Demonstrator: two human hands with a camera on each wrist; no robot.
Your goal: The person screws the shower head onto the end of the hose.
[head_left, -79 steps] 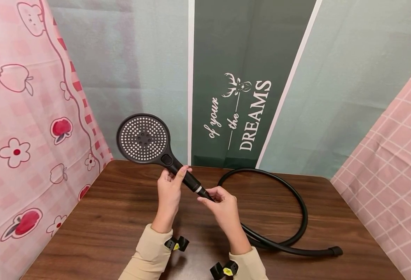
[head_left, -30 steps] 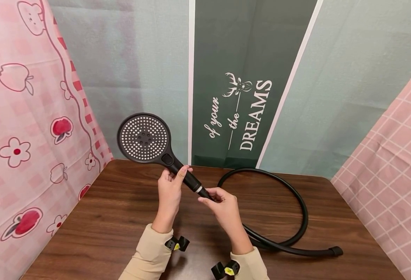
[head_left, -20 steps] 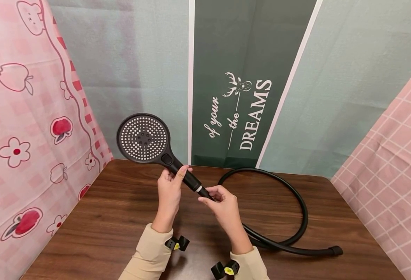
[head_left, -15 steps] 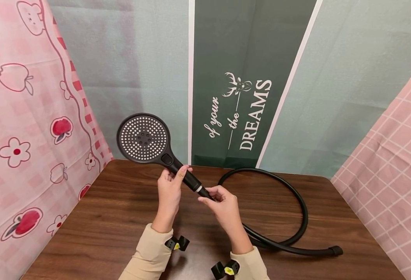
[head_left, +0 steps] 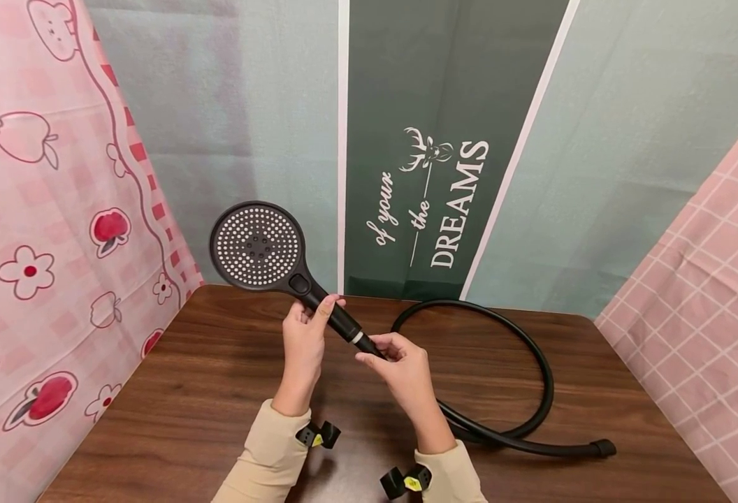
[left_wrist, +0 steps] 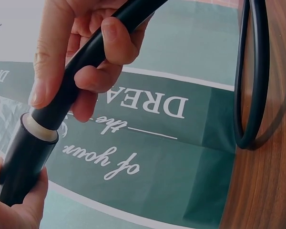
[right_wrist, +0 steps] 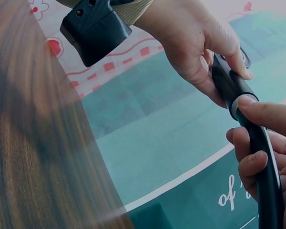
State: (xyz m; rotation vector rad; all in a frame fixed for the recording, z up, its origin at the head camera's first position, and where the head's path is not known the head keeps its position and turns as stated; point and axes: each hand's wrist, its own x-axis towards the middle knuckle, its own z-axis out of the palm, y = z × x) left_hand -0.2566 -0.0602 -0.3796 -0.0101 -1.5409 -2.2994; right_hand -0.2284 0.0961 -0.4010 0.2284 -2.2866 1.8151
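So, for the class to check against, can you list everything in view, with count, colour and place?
table: 1, brown wood-grain, below everything
shower head: 1, black with white dots, held up left of centre
ring: 1, white, between shower head and hose
hose: 1, black, looped on the table at right
back cloth: 1, green with white lettering, behind
patterned cloth: 1, pink, left
grid cloth: 1, pink, right
wrist cameras: 2, black, at the cuffs
sleeves: 2, beige, bottom
hands: 2, bare, left on shower head, right on hose

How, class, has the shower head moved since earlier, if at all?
No; in the head view, the shower head keeps its place against the table edge.
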